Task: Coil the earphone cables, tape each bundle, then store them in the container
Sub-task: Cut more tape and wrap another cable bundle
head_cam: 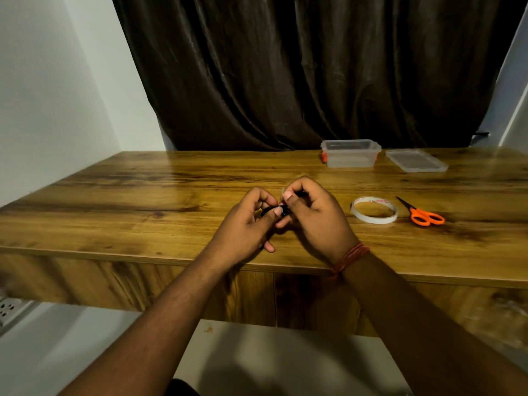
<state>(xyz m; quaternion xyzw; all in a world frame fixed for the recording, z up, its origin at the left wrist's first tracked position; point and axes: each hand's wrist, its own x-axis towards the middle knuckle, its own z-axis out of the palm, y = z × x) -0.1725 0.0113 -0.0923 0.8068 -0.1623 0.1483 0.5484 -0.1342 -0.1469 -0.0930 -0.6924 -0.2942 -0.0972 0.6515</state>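
Both hands meet above the middle of the wooden table (143, 201). My left hand (245, 227) pinches a small black coiled earphone cable (283, 210), mostly hidden between the fingers. My right hand (311, 215) pinches the same bundle from the right, and a small clear piece of tape shows at its thumb tip. A roll of clear tape (374, 210) lies flat on the table to the right of my hands. The clear plastic container (351, 153) stands open at the back.
Orange-handled scissors (423, 214) lie to the right of the tape roll. The container's clear lid (415, 160) lies flat at the back right. A dark curtain (300, 67) hangs behind the table. A white power strip (8, 310) sits at the lower left.
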